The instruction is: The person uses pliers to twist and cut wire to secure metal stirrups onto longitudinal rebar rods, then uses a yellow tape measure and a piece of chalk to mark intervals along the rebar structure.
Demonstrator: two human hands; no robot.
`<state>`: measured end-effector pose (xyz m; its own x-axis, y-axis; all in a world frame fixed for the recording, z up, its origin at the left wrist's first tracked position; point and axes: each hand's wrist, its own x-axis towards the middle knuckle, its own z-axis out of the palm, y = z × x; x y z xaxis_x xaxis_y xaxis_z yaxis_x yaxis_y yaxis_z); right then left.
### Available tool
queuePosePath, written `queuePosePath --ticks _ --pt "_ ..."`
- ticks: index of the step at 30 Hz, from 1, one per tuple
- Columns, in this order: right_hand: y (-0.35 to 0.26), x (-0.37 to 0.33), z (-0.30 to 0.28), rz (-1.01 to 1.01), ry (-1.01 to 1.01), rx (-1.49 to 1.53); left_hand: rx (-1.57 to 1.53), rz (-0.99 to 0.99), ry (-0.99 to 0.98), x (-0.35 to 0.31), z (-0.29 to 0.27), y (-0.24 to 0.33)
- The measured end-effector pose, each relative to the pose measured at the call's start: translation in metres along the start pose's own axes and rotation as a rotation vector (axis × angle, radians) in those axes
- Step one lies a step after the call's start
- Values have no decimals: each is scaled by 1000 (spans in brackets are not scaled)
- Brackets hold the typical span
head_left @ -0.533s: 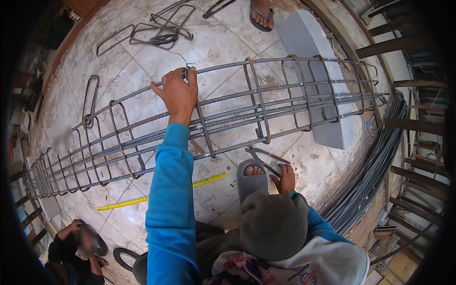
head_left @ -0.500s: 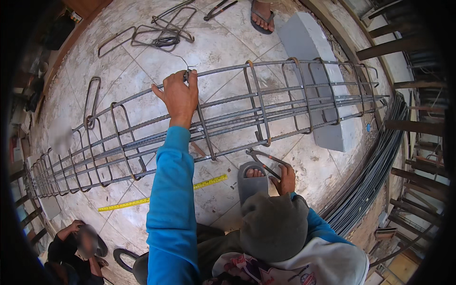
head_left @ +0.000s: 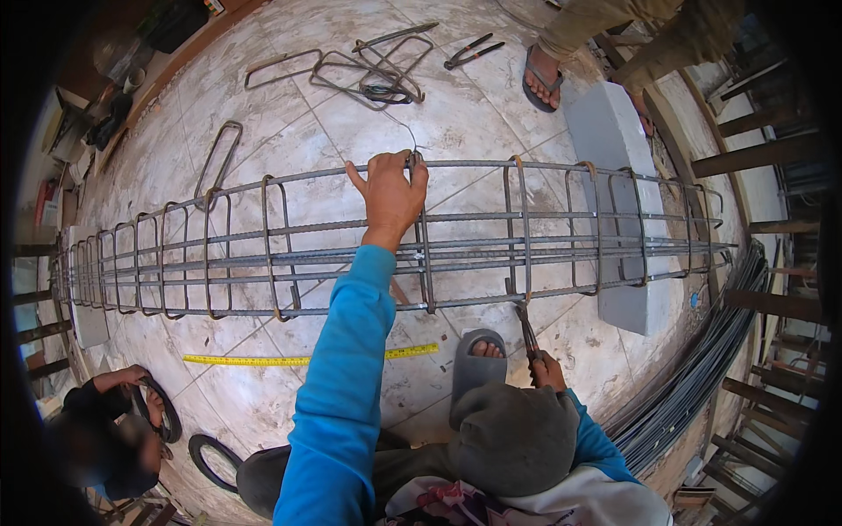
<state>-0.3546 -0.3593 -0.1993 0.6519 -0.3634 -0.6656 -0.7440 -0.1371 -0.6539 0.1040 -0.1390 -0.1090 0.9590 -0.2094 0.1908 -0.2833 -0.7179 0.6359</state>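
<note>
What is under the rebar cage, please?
Under the cage: tiled floor, a brown strip, grey block at right, pale block at left. The left hand and sleeve hide a part.

soft, even light falls brightest on the tiled floor (head_left: 289, 123), washing it nearly white mid-view; its source cannot be told. shadows are weak. the timbers (head_left: 776, 304) at right sink into dimness inside a black, rounded vignette. fisheye distortion bows the rebar cage (head_left: 426, 263). the left hand (head_left: 392, 195) looks fairly crisp; blur smears the head of the crouching person (head_left: 114, 430).
</note>
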Motion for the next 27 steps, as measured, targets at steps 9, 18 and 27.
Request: queuePosePath --ticks 9,18,27 --pt "-222 -46 -67 -321 -321 -216 63 16 114 -3 5 14" --pt "-483 108 -46 -1005 194 -1268 -25 -3 32 -3 -1 3" --pt "-556 137 -13 -1076 216 -1849 -95 -8 83 -5 -2 9"
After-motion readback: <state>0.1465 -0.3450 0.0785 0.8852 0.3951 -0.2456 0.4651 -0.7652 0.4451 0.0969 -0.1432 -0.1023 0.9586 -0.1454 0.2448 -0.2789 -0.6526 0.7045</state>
